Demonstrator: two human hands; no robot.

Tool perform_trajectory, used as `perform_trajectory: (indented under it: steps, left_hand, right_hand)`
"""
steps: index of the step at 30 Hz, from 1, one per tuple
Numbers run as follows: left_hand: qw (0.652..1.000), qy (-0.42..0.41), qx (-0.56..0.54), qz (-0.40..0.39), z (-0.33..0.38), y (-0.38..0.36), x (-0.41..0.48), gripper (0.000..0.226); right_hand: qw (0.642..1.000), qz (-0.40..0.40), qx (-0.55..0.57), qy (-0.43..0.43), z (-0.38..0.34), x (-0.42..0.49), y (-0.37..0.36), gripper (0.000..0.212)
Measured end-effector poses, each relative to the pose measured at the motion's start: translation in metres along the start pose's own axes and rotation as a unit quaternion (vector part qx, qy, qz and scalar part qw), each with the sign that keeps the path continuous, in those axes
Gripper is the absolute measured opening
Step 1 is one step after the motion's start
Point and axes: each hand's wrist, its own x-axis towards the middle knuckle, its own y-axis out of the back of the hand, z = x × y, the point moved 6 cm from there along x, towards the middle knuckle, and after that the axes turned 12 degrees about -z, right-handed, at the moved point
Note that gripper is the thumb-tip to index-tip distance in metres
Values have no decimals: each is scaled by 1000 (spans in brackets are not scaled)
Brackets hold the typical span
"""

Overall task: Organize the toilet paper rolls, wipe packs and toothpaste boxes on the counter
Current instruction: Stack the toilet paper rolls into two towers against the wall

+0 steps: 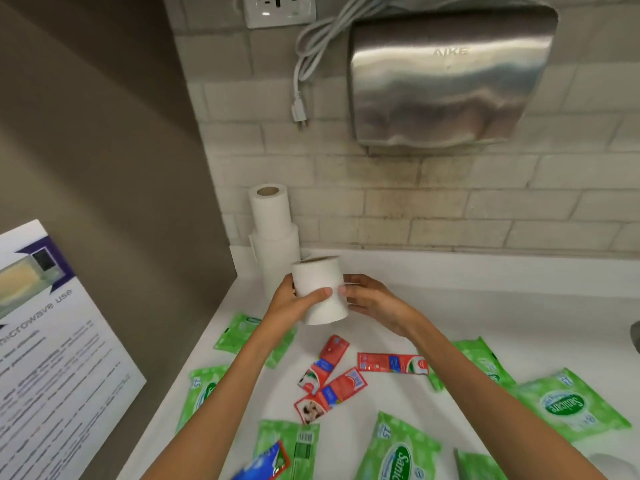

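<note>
A white toilet paper roll (320, 289) is held upright above the white counter (485, 306) between both hands: my left hand (294, 301) grips its left side and my right hand (369, 299) its right side. Behind it, in the back left corner, two more toilet paper rolls (272, 220) stand stacked one on the other. Several green wipe packs (571, 403) lie scattered flat across the counter. Three red toothpaste boxes (391, 362) lie loose in the middle under my arms, and another red-and-blue box (266, 462) rests on a wipe pack at the bottom.
A steel hand dryer (450, 77) hangs on the tiled wall, its cord and plug (299, 112) dangling below a wall socket (278, 8). A grey side wall with a printed notice (52, 341) bounds the counter's left edge.
</note>
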Motion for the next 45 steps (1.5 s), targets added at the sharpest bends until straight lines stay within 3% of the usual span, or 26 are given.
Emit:
perform_trajectory:
  steps: [3,11,17,20,23,28,45]
  left_hand:
    - [1000,4,-22,4,1,8,12,61]
    - [999,11,-50,4,-10,18,37,50]
    - [1000,-20,-7,-8,-4,22,54,45]
    - [998,-43,37,6,0,26,63,38]
    - [994,-61,67,68,1,39,64,19]
    - [985,-68,86,134,-15,57,54,21]
    - [989,-29,50,138,-57,63,45,25]
  right_hand:
    - [1000,11,9,4,1,17,8,55]
    - [1000,8,-5,-13,10,56,16,64]
    - [996,-21,-84,-12,-8,75,21,41]
    - [995,10,-102,6,-15,88,28,52]
    - [990,95,-93,37,-21,102,41,69]
    - [960,217,-172,45,-17,119,55,83]
    - [944,252,-205,58,6,139,51,87]
